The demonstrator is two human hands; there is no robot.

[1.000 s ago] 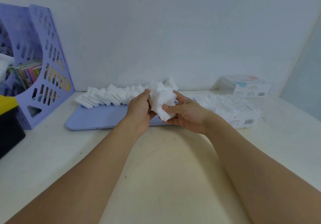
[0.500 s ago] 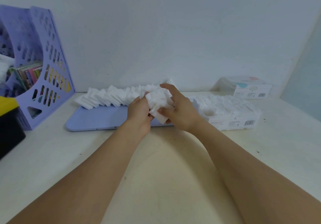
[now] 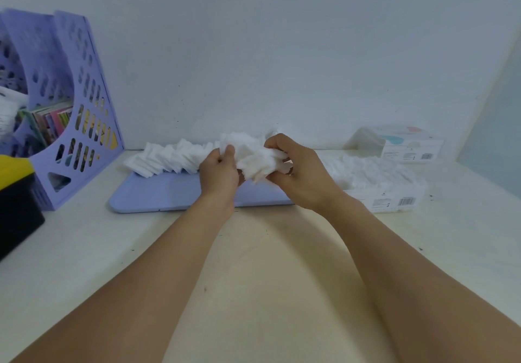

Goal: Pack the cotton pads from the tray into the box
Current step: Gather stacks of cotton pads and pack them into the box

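A bunch of white cotton pads [image 3: 255,161] is held above the lilac tray [image 3: 169,193]. My left hand [image 3: 220,169] pinches the bunch's left side and my right hand [image 3: 298,171] curls round its right side. More white pads [image 3: 169,158] lie in a row along the tray's back edge. To the right of the tray stands the open white box [image 3: 394,198], filled with white pads [image 3: 366,171]. My right hand hides the box's left end.
A lilac perforated file holder [image 3: 70,109] with books stands at the back left. A black and yellow object [image 3: 17,199] sits at the left edge. Another white box [image 3: 406,145] rests against the wall at the back right. The wall runs close behind the tray.
Both hands have kept hold of the pad bunch and shifted their fingers on it. My right hand turned from under the bunch to over its right side.
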